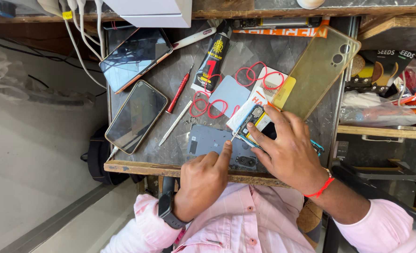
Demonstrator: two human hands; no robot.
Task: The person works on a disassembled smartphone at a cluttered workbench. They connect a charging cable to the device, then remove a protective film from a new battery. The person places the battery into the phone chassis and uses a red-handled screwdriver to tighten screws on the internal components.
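We are looking down on a small grey worktop [170, 75] with a worn wooden front edge, and we place everything else around the opened phone [254, 122] that lies near that edge. Our right hand [290, 152] lies on top of this phone, fingers spread and pressed down on it to keep it steady, while the thumb and forefinger pinch a thin white tool [234, 136] whose tip touches the phone's left side. Our left hand [203, 180] is mostly curled, only its forefinger stretched out, the tip resting on the grey back cover [208, 140] that lies just left of the phone. As for containers, a clear yellowish phone case [318, 70] lies empty and tilted up and right of the phone, and a black glue tube [212, 58] lies above and to the left; we cannot tell whether it is capped. Red rubber bands [252, 75] loop loosely just above the phone, around a pale blue card [229, 93]. Further left lie a red screwdriver [179, 89], a white stick [175, 122], and two dark-screened phones [136, 117], one above the other. White cables [81, 37] hang at the upper left corner. Right of the phone, past the worktop's edge, shelves hold packets and plastic bags [381, 107]. Below the worktop's left side we see a pale floor [29, 154].
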